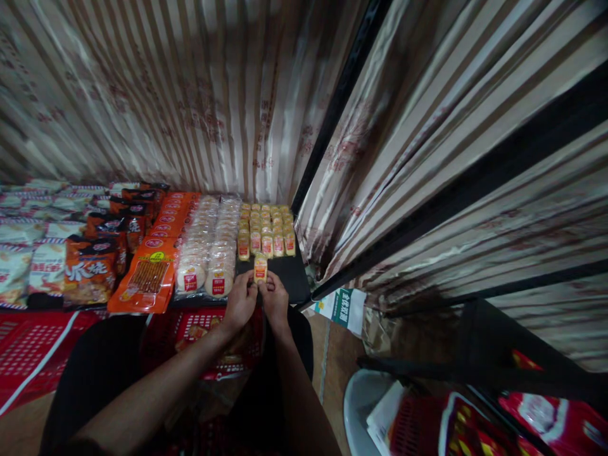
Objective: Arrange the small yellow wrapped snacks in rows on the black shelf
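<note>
Between the fingertips of my left hand (241, 297) and my right hand (274, 296) is a small yellow snack packet (260, 268) with a red label, held upright at the front of the black shelf (295, 273). Both hands are closed on its lower end. Just behind it stand rows of matching yellow snack packets (266, 242). To the left lie two rows of round white crackers in clear wrappers (218, 275), then orange bags of stick snacks (149, 272).
Brown-orange snack bags (90, 269) and white snack bags (46, 266) fill the shelf's left side. A red basket (190, 324) with packets sits below my forearms. Black metal posts (332, 136) and a striped curtain (213, 95) stand behind. At lower right is a pale tub (354, 405).
</note>
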Motion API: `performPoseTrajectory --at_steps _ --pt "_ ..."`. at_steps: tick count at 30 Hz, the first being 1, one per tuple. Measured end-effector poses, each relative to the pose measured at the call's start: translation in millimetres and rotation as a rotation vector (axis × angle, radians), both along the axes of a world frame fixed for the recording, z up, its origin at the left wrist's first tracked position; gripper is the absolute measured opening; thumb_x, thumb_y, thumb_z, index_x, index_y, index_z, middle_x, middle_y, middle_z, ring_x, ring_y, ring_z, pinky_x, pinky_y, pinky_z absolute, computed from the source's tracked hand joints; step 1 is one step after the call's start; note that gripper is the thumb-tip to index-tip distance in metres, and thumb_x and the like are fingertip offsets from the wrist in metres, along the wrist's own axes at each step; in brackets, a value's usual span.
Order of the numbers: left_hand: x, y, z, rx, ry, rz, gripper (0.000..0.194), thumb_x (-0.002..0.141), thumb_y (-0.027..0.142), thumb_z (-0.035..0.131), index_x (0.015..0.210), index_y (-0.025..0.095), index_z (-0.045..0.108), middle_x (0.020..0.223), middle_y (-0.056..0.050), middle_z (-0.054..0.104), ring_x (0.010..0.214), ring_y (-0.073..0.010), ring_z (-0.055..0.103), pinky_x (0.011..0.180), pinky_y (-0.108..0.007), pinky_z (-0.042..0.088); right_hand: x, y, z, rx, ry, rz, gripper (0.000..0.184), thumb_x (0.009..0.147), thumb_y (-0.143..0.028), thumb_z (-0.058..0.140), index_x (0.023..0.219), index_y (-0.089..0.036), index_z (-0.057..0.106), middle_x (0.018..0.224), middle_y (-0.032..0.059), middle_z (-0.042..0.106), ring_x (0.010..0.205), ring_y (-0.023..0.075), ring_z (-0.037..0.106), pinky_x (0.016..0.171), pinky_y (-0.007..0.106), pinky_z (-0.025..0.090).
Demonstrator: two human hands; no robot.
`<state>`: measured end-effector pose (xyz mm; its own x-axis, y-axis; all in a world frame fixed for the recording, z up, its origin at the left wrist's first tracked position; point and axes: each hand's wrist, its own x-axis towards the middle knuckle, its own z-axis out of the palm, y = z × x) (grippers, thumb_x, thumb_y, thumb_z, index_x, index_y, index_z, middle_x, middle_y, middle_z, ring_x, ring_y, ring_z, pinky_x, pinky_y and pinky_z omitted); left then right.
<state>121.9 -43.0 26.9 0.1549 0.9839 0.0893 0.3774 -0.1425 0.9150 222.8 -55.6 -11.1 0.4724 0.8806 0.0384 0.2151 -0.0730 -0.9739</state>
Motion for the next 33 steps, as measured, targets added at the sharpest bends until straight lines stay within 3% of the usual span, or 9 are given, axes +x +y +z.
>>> performPoseTrajectory --at_steps 11,22,33 --pt "8 14 -5.1 -0.04 0.058 0.034 0.035 0.081 0.014 0.043 0.113 0.01 0.054 0.112 -0.013 0.059 0.106 -0.019 0.055 0.093 -0.037 0.045 6 15 4.0 -0.077 -0.449 -0.035 0.028 0.08 -0.026 0.053 0.105 -0.018 0.064 0.091 0.0072 0.064 0.08 0.0175 0.059 0.078 0.029 0.046" --pt "13 27 -5.5 -0.015 0.098 0.055 0.037 0.08 0.016 0.042 0.116 0.012 0.054 0.118 -0.013 0.058 0.111 -0.0212 0.053 0.097 -0.041 0.043 4 27 0.8 -0.068 -0.653 -0.081 0.03 0.082 -0.027 0.053 0.108 -0.015 0.064 0.092 0.0095 0.063 0.085 0.0204 0.054 0.081 0.03 0.041" --pt "15 38 -14.1 -0.004 0.1 0.085 0.037 0.08 0.016 0.043 0.115 0.014 0.055 0.117 -0.012 0.058 0.11 -0.0214 0.053 0.097 -0.041 0.042 6 39 -2.8 -0.017 -0.648 -0.051 0.026 0.084 -0.026 0.052 0.105 -0.016 0.065 0.088 0.0071 0.063 0.081 0.019 0.053 0.079 0.029 0.04"
